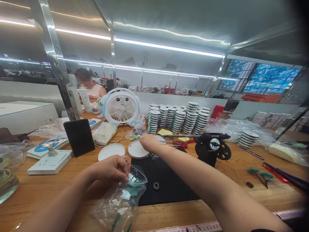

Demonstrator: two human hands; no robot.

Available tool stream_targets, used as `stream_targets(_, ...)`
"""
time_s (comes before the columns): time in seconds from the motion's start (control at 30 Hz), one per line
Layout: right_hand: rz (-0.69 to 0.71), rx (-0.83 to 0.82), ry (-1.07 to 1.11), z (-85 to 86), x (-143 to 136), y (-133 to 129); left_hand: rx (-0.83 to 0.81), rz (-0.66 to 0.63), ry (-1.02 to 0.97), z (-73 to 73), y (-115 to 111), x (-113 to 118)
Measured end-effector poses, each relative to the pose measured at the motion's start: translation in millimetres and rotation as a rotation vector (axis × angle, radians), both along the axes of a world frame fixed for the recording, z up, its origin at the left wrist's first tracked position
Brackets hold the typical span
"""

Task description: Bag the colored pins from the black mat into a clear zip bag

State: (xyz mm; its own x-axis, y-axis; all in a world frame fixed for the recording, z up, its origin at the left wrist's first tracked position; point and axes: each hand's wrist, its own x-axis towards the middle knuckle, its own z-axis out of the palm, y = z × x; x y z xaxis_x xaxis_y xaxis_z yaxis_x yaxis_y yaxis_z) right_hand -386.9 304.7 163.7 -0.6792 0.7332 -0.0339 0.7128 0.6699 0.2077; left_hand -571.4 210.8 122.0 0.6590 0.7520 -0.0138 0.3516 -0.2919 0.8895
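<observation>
My left hand (113,168) is closed at the mouth of a clear plastic bag (123,201) with green and white pieces inside. My right hand (148,142) reaches forward with curled fingers over the right side of a round white dish (136,149); its fingertips are hidden. Beside that dish, on its left, lies a white round lid (111,152). Small coloured beads (153,156) are scattered at the dish's right edge. A metal ring (156,186) rests on the black mat (166,177).
A white fan (122,108) and stacked spools (180,119) stand behind. At the right are a black winding device (212,146), pliers (277,172) and a measuring tape (207,226). At the left are a tablet (79,137) and a socket box (50,162). A person (93,88) sits beyond.
</observation>
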Motion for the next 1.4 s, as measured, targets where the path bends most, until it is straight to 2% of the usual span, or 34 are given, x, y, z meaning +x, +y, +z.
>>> stream_targets(0.13,0.111,-0.082,0.072,13.6,22,-36,0.015,0.021,0.027,6.0,-4,2)
stream_targets(0.2,0.196,-0.196,0.151,12.6,30,-59,0.026,0.019,0.034,7.0,-5,3)
stream_targets(0.27,0.193,-0.277,0.276,7.5,37,-76,0.026,0.013,0.027,6.4,-5,3)
stream_targets(0.33,0.079,-0.254,0.439,1.3,51,-85,0.017,-0.005,0.013,5.5,-5,4)
stream_targets(0.4,-0.101,-0.148,0.601,-4.3,76,-88,0.013,-0.027,-0.007,5.8,-4,3)
stream_targets(0.47,-0.303,-0.056,0.659,-10.2,105,-89,0.011,-0.043,-0.037,8.1,-3,0)
stream_targets(0.53,-0.462,-0.044,0.599,-17.9,131,-94,0.001,-0.022,-0.084,11.3,-3,-6)
stream_targets(0.6,-0.541,-0.069,0.515,-27.0,144,-100,-0.027,0.035,-0.165,13.0,-2,-15)
stream_targets(0.73,-0.595,-0.058,0.395,-39.4,135,-110,-0.097,0.13,-0.337,7.8,-2,-28)
stream_targets(0.9,-0.601,-0.108,0.291,-39.6,121,-115,-0.156,0.13,-0.385,2.4,-2,-24)
stream_targets(1.13,-0.472,-0.125,0.367,-47.7,129,-117,-0.182,0.151,-0.374,-1.1,0,-31)
stream_targets(1.2,-0.487,-0.128,0.404,-44.8,136,-111,-0.184,0.151,-0.38,-1.1,-1,-33)
stream_targets(1.3,-0.512,-0.043,0.457,-39.0,154,-96,-0.194,0.122,-0.385,7.3,-3,-24)
stream_targets(1.4,-0.448,0.004,0.447,-38.9,171,-82,-0.237,0.044,-0.338,25.7,-1,-2)
